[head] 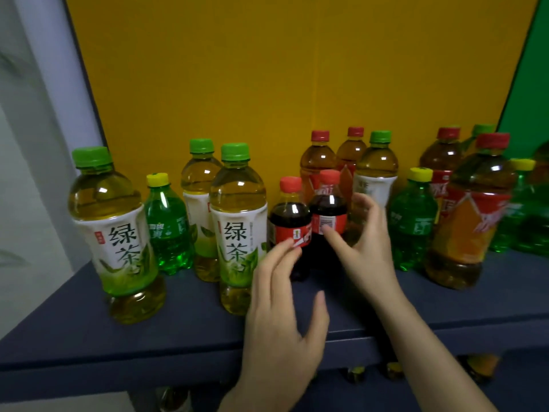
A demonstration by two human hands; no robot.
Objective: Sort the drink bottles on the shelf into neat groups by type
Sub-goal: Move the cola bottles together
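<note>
Drink bottles [199, 197] stand upright along a dark blue shelf [89, 328] in front of a yellow back panel [267, 69], with the types mixed along the row. At the left end are three green tea bottles [116, 233] with green caps and white labels. A small green soda bottle [167, 230] with a yellow cap stands among them, just behind the leftmost one.

In the middle, two small red-capped colas stand side by side, the left cola bottle [289, 221] just beside the right cola bottle [328, 209]. Behind them are two red-capped iced tea bottles [318, 162] and a fourth green tea bottle [377, 173]. Further right come a second green soda bottle [413, 218] and a large iced tea bottle [472, 224] at the front. Another red-capped bottle stands behind that one, and more green bottles show at the blurred right edge.

The left hand [282, 316] reaches in from below with its fingers straight and spread. Its fingertips [289, 243] touch the label of the left cola bottle, and its thumb hangs free over the shelf. The right hand [371, 248] is also spread. Its index fingertip rests on the label of the right cola bottle, and its thumb is raised apart to the right of that bottle. Neither hand grips anything. Below the shelf edge, blurred bottle tops [356, 373] show on a lower level.
</note>
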